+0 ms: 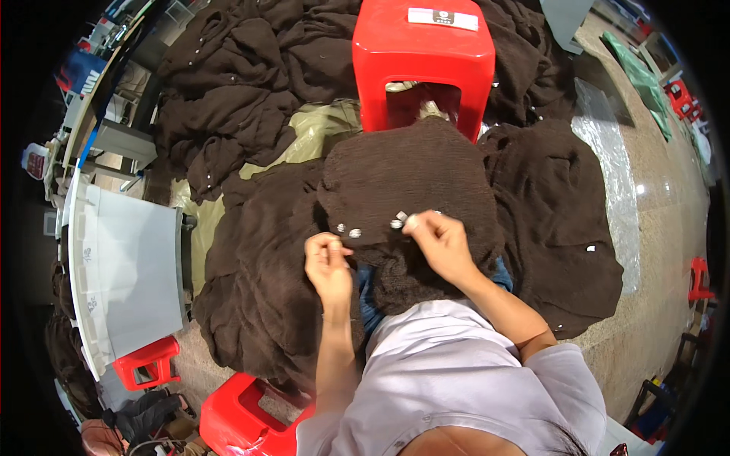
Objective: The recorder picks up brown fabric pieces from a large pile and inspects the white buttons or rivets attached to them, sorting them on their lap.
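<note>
A dark brown knit garment (pixel 411 171) lies spread over my lap. Small shiny buttons (pixel 355 233) sit in a row along its near part. My left hand (pixel 329 266) is closed in a pinch at the garment's left edge, just below two of the buttons. To the right, my right hand (pixel 443 242) pinches with thumb and forefinger beside another shiny button (pixel 396 224). What lies between its fingertips is too small to make out. The fingers of both hands are bent, and the hands are apart.
A red plastic stool (pixel 422 47) stands just beyond my lap, with a white packet (pixel 443 18) on top. Piles of brown knitwear (pixel 228 83) surround me, partly over yellowish plastic sheeting (pixel 323 125). A white bin (pixel 133 266) is at left; another red stool (pixel 236 425) is near.
</note>
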Demonstrator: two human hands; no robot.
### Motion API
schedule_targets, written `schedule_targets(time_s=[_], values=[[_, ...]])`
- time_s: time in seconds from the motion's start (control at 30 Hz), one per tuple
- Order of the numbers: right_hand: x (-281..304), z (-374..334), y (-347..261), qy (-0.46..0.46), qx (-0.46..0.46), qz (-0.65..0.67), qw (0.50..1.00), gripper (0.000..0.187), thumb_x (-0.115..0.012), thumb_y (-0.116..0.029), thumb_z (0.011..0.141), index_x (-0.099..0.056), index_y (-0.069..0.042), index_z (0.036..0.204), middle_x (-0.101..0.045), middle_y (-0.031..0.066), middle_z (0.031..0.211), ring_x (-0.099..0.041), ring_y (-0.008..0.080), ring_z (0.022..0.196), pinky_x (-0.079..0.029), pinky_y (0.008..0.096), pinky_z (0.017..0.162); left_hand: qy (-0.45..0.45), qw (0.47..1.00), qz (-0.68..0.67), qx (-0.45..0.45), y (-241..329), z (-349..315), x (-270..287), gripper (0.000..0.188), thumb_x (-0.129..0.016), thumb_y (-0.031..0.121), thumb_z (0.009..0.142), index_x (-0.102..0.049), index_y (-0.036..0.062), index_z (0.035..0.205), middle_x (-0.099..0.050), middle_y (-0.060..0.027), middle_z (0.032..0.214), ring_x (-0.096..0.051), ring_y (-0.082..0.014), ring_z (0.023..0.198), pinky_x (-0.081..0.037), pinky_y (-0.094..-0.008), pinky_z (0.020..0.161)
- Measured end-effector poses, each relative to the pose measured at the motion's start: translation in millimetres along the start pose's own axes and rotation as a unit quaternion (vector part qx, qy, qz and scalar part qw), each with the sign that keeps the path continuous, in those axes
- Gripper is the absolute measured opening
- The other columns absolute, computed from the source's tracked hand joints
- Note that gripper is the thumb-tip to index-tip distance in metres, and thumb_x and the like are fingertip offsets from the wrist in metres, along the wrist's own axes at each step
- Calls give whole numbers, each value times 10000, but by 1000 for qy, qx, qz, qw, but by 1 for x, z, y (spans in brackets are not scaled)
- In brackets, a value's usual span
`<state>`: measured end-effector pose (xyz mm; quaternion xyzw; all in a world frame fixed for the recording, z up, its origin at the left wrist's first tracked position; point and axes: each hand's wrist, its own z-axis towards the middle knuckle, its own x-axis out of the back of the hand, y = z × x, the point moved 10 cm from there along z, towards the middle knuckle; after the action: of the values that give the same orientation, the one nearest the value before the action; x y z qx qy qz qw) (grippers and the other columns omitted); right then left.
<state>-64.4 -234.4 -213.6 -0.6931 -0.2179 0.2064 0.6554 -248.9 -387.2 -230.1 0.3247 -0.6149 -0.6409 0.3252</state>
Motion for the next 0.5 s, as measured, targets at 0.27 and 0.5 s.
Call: schedule_targets(time_s=[0.27, 0.5], values=[[58, 3, 39, 112, -117, 140, 977, 441, -550, -438, 1001, -663, -36, 858, -325, -103, 531, -219, 1, 428, -156, 215, 404, 131, 940, 223, -222, 58, -6, -2, 113, -558, -64, 936, -554, -5, 1032, -515, -72, 1074, -520, -115, 838, -462, -239, 736], [42, -7, 47, 81, -105, 94, 987, 464, -547, -446, 1000, -699, -29, 863, -349, -101, 533, -272, 8, 477, -195, 227, 447, -105, 944, 231, -212, 62, -20, -94, 71, -651, -35, 873, -647, -14, 941, -654, -134, 931, -651, -230, 824, -531, -310, 726]])
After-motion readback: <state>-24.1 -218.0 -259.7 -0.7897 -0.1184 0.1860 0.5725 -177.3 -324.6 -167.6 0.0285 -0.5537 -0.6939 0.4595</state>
